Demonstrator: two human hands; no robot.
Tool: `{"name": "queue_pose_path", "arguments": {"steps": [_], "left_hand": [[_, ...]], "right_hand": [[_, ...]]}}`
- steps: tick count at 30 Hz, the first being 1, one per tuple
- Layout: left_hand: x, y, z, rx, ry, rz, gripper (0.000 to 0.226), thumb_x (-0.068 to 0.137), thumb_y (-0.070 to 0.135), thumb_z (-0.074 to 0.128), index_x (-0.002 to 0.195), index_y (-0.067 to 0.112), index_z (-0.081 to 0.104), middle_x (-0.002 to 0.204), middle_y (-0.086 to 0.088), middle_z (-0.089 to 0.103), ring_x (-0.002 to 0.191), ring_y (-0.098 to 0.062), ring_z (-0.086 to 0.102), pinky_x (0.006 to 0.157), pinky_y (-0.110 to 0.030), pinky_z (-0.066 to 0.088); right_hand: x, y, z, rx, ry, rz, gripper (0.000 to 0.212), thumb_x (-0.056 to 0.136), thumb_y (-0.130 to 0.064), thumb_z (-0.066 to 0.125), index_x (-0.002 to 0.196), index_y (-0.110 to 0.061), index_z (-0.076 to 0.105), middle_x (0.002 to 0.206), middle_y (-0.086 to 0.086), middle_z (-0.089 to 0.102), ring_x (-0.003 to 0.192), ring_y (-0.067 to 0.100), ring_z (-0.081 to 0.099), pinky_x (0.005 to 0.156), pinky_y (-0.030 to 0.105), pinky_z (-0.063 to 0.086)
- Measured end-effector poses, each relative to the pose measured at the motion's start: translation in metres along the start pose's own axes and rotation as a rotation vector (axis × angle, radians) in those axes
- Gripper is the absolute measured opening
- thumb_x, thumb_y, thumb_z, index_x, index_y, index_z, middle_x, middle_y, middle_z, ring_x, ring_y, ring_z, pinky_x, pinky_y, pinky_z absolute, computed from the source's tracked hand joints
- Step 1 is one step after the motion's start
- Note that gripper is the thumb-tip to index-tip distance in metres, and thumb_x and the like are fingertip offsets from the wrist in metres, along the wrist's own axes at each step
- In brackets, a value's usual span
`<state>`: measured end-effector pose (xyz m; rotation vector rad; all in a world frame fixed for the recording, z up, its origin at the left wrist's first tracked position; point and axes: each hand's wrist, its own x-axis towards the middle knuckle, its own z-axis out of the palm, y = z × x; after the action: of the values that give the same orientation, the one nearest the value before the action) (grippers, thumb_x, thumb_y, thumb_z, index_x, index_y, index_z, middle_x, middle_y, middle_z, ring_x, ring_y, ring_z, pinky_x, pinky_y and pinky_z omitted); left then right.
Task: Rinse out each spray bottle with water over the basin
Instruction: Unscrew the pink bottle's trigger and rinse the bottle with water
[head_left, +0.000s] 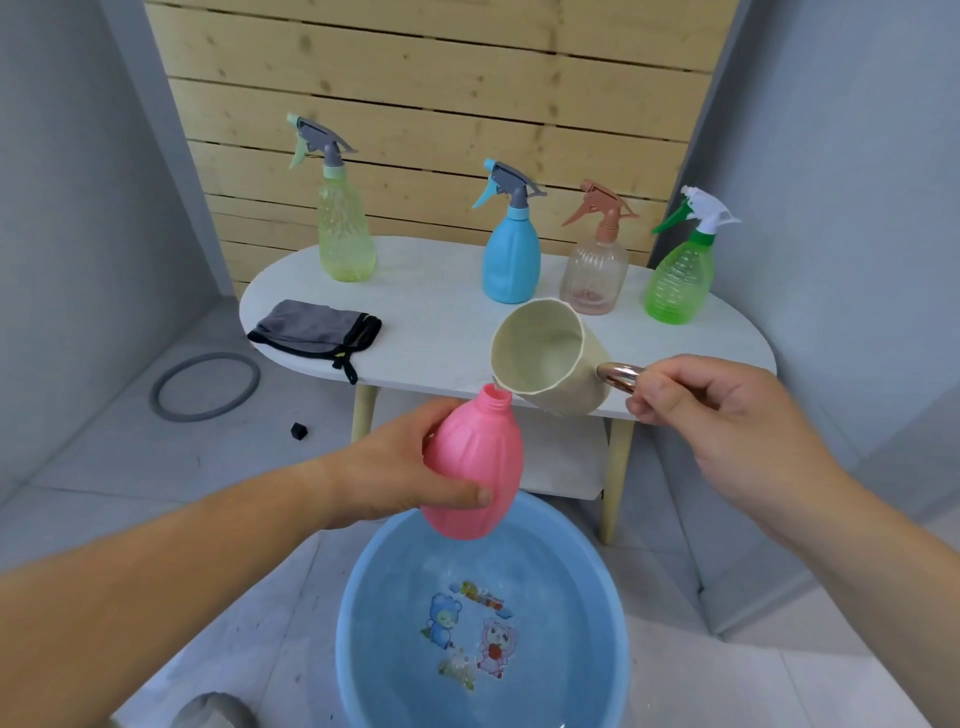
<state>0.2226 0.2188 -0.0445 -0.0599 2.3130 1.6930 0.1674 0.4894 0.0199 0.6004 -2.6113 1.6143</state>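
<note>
The capless pink ribbed plastic bottle (475, 467) hangs tilted over the round blue plastic basin (349, 613), which holds water at its 6 o'clock. The left hand (395, 473) wraps fingers and thumb round the bottle's body. At 1 o'clock the right hand (727, 415) pinches the coppery handle of a tilted beige cup (545, 358), whose lip is by the bottle's neck. A white oval table (441, 338) stands at 12 o'clock.

The far table (441, 332) edge is lined by four spray bottles (511, 254); bare tabletop is left between cloth (317, 330) and cup (545, 358)
</note>
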Motion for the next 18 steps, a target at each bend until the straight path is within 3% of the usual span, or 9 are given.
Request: {"name": "queue_pose_path", "arguments": {"steps": [3,10,18], "left_hand": [[0.0009,-0.0006,-0.0003,-0.005,0.007,0.007,0.07,0.08,0.01,0.087,0.13,0.042,0.05,0.118,0.013,0.065,0.104,-0.003,0.066,0.071,-0.017,0.058],[-0.0004,0.0,-0.0012,0.003,0.003,0.004,0.072,0.081,0.009,0.086,0.135,0.038,0.049,0.118,0.011,0.065,0.105,-0.005,0.066,0.071,-0.018,0.059],[0.0007,-0.002,-0.0002,0.006,-0.007,0.013,0.072,0.08,0.01,0.087,0.133,0.042,0.049,0.121,0.01,0.065,0.109,-0.006,0.066,0.079,-0.022,0.061]], "right_hand": [[0.0005,-0.0009,0.0007,-0.033,0.009,-0.027,0.021,0.094,-0.025,0.061,0.077,-0.032,0.071,0.08,-0.003,0.072,0.087,0.025,0.066,0.076,0.034,0.046],[0.0005,0.002,-0.0008,-0.067,0.017,-0.071,0.016,0.095,-0.026,0.061,0.083,-0.03,0.071,0.081,0.008,0.069,0.087,0.037,0.06,0.077,0.04,0.049],[-0.0002,-0.0012,-0.0007,-0.066,0.03,-0.087,0.016,0.094,-0.024,0.062,0.082,-0.031,0.07,0.079,0.003,0.069,0.084,0.032,0.06,0.074,0.033,0.046]]}}
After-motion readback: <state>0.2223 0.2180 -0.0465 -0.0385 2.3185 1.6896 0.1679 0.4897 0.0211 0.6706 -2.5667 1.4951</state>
